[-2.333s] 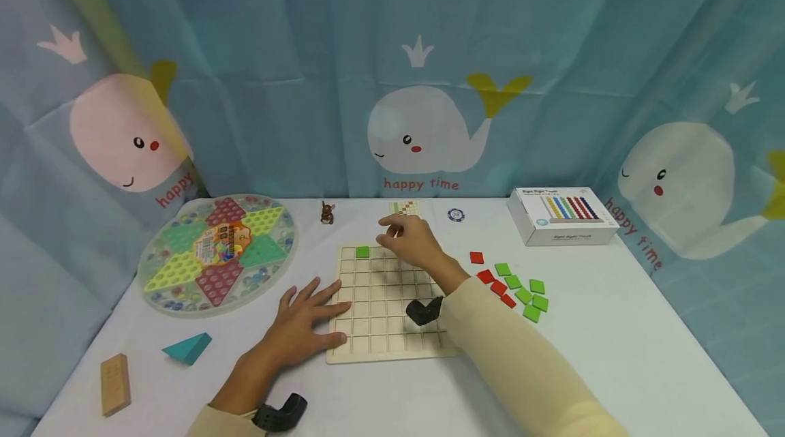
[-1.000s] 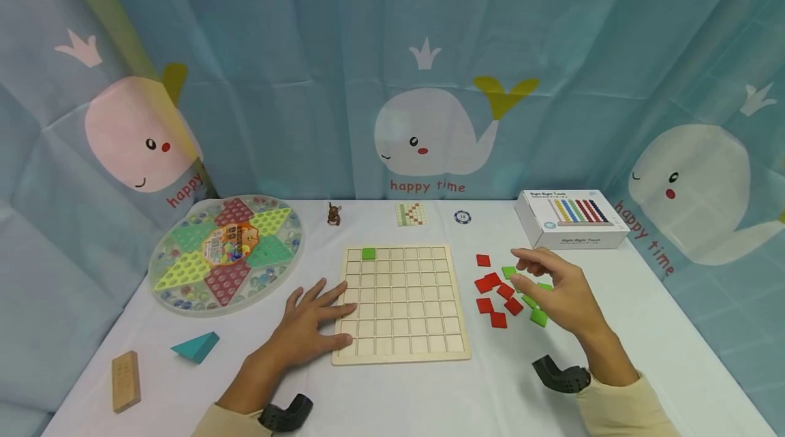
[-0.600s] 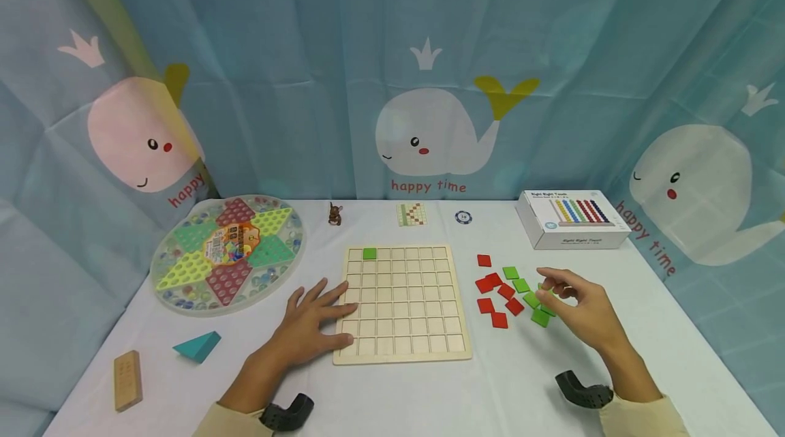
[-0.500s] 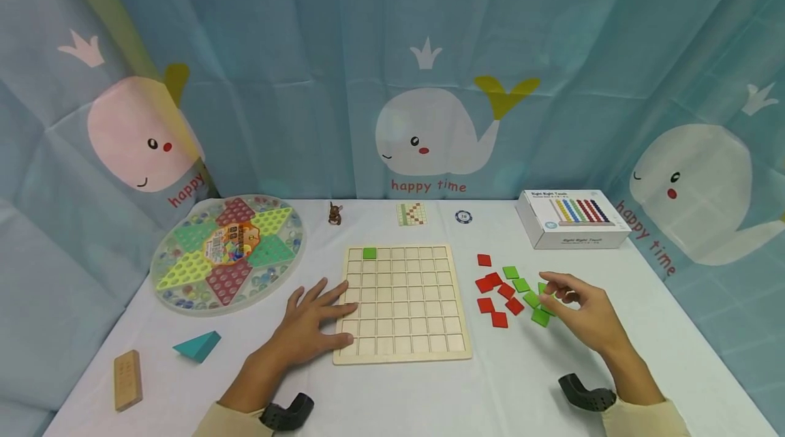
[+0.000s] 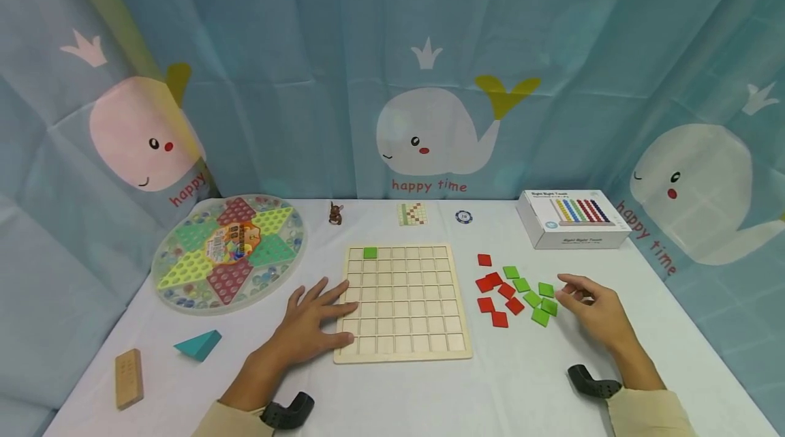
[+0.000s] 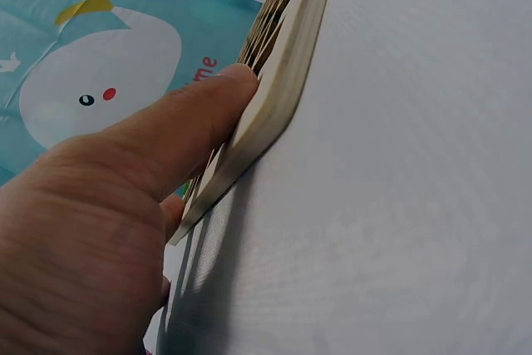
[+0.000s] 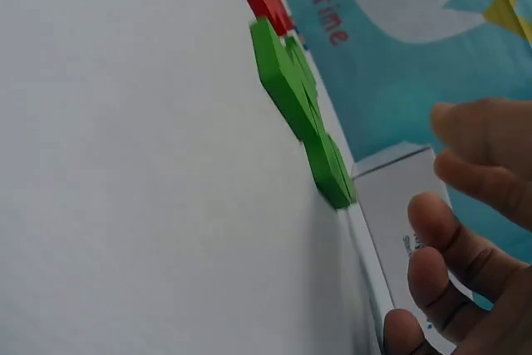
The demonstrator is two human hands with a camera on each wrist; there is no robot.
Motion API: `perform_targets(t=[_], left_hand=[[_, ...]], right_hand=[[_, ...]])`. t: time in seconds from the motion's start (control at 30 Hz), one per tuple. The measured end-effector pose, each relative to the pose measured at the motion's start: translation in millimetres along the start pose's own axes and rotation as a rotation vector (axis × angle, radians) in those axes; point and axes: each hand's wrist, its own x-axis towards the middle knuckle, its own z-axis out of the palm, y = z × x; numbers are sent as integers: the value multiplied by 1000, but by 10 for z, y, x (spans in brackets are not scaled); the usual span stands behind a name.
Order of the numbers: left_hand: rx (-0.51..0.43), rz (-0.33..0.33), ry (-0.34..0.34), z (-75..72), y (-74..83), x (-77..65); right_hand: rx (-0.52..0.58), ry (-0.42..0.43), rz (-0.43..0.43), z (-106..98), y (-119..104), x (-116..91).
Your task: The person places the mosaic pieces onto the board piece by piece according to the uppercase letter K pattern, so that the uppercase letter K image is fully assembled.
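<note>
A pale wooden grid board [image 5: 405, 359] lies mid-table, with one green tile [image 5: 371, 253] in its top row. My left hand [image 5: 309, 324] rests with spread fingers on the board's left edge; the left wrist view shows its thumb [image 6: 199, 110] on the rim near a corner. To the right of the board lie loose green tiles [image 5: 540, 317] and red tiles [image 5: 499, 320], several of each, some overlapping. My right hand [image 5: 597, 311] hovers just right of the green tiles, its fingers loosely bent. Nothing shows between its fingers [image 7: 432, 280] in the right wrist view.
Behind the board are a small pattern card [image 5: 412, 214], a poker chip [image 5: 463, 217] and a brown animal figurine [image 5: 335, 213]. A white box [image 5: 576, 240] stands back right. Chinese checkers board [image 5: 229, 253], teal wedge [image 5: 199, 345] and wooden block [image 5: 128, 379] lie left.
My right hand has gone from above the board's top to the tiles, then drawn slightly right, uncovering the green ones. My left hand stays on the board's edge.
</note>
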Motion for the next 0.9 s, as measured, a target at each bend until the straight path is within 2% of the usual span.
perform_targets(t=[0.2,0.43,0.57,0.9], left_hand=[[-6,0,-1,8,-8,-6],[0,2,5,9,-17,-4],[-2,6,8,7,-14,-2],[-7,6,6,7,-6,-4]], right_hand=[[-39,-53,21,-28,126,122],[-73,-202,48,-21,157,216],[-113,-259,58,-11,145,241],[-198,-284,31,9,137,287]])
